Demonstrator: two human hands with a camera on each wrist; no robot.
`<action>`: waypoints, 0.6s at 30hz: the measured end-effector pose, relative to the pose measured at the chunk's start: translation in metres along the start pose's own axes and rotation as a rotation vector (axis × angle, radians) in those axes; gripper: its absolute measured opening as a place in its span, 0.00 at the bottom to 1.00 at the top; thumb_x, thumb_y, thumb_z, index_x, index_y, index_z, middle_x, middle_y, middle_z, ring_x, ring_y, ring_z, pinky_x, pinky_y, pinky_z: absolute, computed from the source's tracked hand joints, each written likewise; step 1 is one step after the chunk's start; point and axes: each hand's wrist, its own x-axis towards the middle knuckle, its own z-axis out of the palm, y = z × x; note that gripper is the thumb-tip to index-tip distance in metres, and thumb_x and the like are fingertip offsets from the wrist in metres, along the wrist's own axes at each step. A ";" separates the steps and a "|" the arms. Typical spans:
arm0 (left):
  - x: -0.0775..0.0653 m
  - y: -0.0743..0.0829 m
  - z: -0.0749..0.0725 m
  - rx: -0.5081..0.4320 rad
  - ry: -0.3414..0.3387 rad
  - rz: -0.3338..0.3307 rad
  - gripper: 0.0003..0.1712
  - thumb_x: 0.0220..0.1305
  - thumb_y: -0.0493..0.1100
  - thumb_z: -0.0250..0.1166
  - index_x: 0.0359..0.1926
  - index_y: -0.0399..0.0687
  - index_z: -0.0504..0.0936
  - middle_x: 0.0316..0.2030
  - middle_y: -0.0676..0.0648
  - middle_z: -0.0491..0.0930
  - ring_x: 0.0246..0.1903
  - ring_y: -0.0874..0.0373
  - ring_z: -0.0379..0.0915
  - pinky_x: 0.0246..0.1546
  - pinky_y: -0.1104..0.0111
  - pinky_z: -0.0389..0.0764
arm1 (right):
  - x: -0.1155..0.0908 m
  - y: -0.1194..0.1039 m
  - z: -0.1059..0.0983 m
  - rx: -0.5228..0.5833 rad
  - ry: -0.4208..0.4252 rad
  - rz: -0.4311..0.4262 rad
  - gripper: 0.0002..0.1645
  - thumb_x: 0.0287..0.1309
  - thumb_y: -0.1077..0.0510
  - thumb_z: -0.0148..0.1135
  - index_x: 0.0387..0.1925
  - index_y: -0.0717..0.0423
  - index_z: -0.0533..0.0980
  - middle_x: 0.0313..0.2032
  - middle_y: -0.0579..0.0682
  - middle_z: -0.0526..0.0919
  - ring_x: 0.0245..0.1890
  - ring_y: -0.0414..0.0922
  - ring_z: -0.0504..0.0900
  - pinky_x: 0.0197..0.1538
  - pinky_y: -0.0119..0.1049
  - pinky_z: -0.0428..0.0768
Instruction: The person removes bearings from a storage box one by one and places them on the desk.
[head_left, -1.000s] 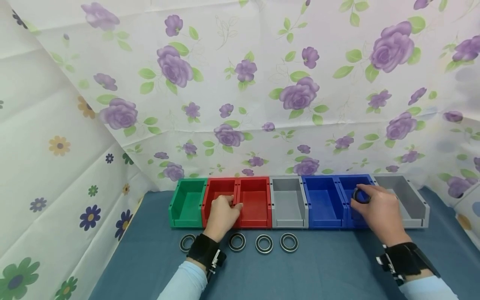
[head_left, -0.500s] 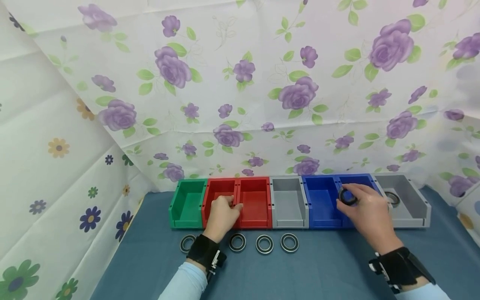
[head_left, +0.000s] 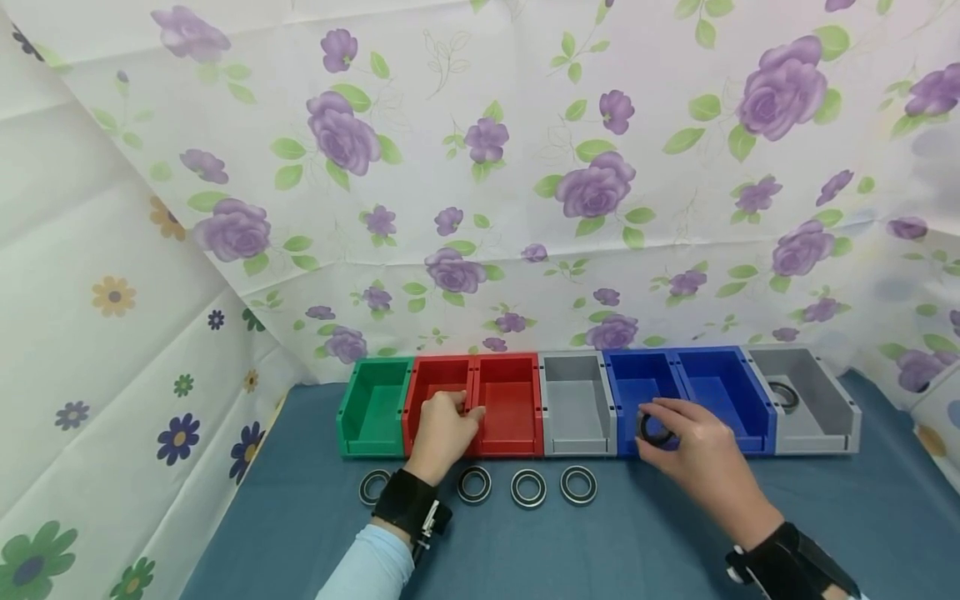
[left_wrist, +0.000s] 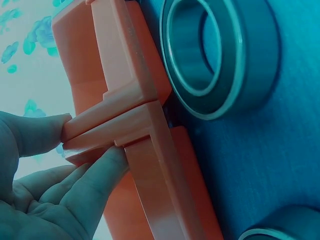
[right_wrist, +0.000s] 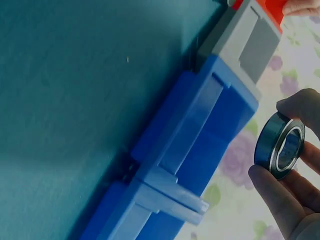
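My right hand [head_left: 701, 446] pinches a ball bearing [right_wrist: 280, 145] between thumb and fingers, above the front of the left blue bin [head_left: 637, 375]. In the right wrist view the bearing is tilted, its bore showing. At the two red bins, my left hand [head_left: 442, 429] pinches the walls where the left red bin [head_left: 431, 379] meets the right red bin [head_left: 510, 408]; the left wrist view shows thumb and fingers on either side of that double wall [left_wrist: 110, 117]. Another bearing [head_left: 785, 397] lies inside the right grey bin [head_left: 817, 408].
Several bearings [head_left: 528, 488] lie in a row on the blue cloth [head_left: 600, 550] before the bins, one partly behind the left wrist strap. A green bin [head_left: 378, 408] stands at the row's left end, a grey bin [head_left: 577, 408] in the middle. Flowered sheeting [head_left: 480, 208] rises behind.
My right hand has moved left with its bearing, from the right blue bin to the left one. The bearing in the right grey bin has come into sight. The left hand keeps its place.
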 end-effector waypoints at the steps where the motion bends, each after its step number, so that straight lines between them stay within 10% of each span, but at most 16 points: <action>1: 0.000 0.000 0.000 -0.002 0.000 0.000 0.26 0.56 0.46 0.67 0.55 0.40 0.77 0.39 0.46 0.80 0.30 0.59 0.74 0.27 0.73 0.77 | -0.001 -0.002 0.001 0.001 -0.008 -0.005 0.28 0.35 0.51 0.75 0.44 0.52 0.80 0.45 0.52 0.78 0.44 0.49 0.77 0.35 0.39 0.80; 18: 0.000 0.000 -0.001 -0.011 -0.008 0.003 0.27 0.57 0.47 0.67 0.56 0.40 0.76 0.42 0.44 0.79 0.32 0.58 0.74 0.29 0.72 0.77 | -0.018 -0.011 0.012 0.003 -0.128 -0.027 0.30 0.31 0.51 0.76 0.45 0.50 0.80 0.44 0.49 0.79 0.43 0.47 0.78 0.38 0.39 0.79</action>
